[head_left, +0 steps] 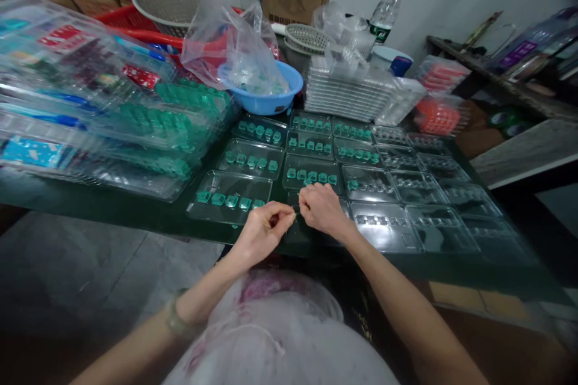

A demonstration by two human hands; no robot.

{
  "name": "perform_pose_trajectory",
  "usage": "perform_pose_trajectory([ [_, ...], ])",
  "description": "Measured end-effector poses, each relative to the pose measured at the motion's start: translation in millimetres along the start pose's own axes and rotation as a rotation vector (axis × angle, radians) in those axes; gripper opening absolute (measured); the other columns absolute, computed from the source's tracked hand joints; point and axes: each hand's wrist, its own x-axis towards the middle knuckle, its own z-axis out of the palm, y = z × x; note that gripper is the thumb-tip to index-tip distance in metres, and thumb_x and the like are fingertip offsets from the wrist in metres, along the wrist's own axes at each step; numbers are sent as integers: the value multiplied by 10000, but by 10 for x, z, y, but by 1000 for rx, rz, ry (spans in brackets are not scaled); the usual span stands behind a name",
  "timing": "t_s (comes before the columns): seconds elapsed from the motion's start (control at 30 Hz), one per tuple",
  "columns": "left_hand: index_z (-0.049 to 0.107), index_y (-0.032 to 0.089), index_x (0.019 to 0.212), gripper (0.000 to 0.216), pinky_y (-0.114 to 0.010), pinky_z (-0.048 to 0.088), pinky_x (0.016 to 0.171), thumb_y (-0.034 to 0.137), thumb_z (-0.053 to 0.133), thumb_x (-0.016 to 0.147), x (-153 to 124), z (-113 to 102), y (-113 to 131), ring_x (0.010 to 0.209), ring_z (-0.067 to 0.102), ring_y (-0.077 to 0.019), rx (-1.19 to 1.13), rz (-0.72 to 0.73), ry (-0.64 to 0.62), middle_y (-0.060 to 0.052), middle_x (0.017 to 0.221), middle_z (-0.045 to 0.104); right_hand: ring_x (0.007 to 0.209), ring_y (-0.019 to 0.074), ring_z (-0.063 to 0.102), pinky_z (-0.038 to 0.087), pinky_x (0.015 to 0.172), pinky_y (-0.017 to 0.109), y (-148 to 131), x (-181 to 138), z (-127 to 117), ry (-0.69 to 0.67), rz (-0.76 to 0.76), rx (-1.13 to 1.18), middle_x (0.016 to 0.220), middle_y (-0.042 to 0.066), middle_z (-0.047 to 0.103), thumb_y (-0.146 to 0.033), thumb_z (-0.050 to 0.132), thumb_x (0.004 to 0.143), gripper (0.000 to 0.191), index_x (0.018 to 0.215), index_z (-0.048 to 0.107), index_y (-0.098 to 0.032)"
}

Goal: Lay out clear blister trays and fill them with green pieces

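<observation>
My left hand (264,230) is at the table's front edge, thumb and forefinger pinched together. Whatever sits at its fingertips is too small to make out. Close beside it, my right hand (323,209) is closed with the knuckles up; its fingertips are hidden. Both hands hover over the front part of a clear plastic tray. Just behind them lies a clear tray (311,163) with a row of green translucent pieces (312,175). To the left is another clear tray (203,212) holding similar green pieces (232,201).
Clear trays (383,240) with unfilled moulded rows cover the table's right side. Stacked filled trays (176,126) rise at the left. Behind stand a blue basin (266,103) with a plastic bag (217,54), a stack of clear trays (347,93) and a bottle (386,12).
</observation>
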Motion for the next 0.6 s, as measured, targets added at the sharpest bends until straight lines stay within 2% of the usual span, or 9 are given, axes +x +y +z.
perform_pose_trajectory([
  [0.07,588,156,744,190,-191,266,388,337,549,787,23,-24,39,426,413,-74,-314,-195,-7,35,515,464,766,172,493,289,688,291,23,-35,-50,127,42,57,772,46,610,-161,415,813,165,711,545,-177],
  [0.13,563,158,733,172,-174,229,339,324,560,774,60,-26,69,401,440,-74,-616,-351,-33,32,522,497,776,166,482,287,698,284,-20,-74,-124,231,35,119,765,30,596,-176,413,833,171,709,531,-184],
  [0.23,558,131,681,139,-198,347,352,226,523,776,118,9,98,432,532,-112,-935,-491,-81,-13,555,561,773,167,470,290,713,290,-187,-138,-224,254,-66,173,747,22,584,-236,457,838,182,680,534,-190],
  [0.3,541,123,606,217,-229,399,376,186,461,798,142,36,108,378,505,-111,-1022,-546,-92,-8,483,530,758,173,465,297,706,302,-304,-188,-257,216,-117,168,736,30,579,-249,473,834,181,687,561,-191],
  [0.4,531,125,590,266,-218,409,393,170,414,825,153,30,108,386,505,-100,-1064,-553,-69,2,471,512,797,183,476,319,711,316,-397,-290,-260,203,-147,210,822,45,591,-155,437,832,175,878,600,-197],
  [0.47,566,111,653,233,-196,409,409,173,426,830,147,-9,96,448,544,-101,-1106,-561,-73,-9,526,542,839,183,494,339,732,323,-393,-378,-231,252,-141,299,880,51,595,-96,391,831,258,961,587,-203],
  [0.6,597,92,766,104,-167,410,441,164,524,781,136,-121,72,512,565,-92,-1148,-641,-108,-31,647,586,800,174,537,412,702,309,-280,-535,-73,401,-35,501,844,63,589,-86,327,848,289,920,582,-201],
])
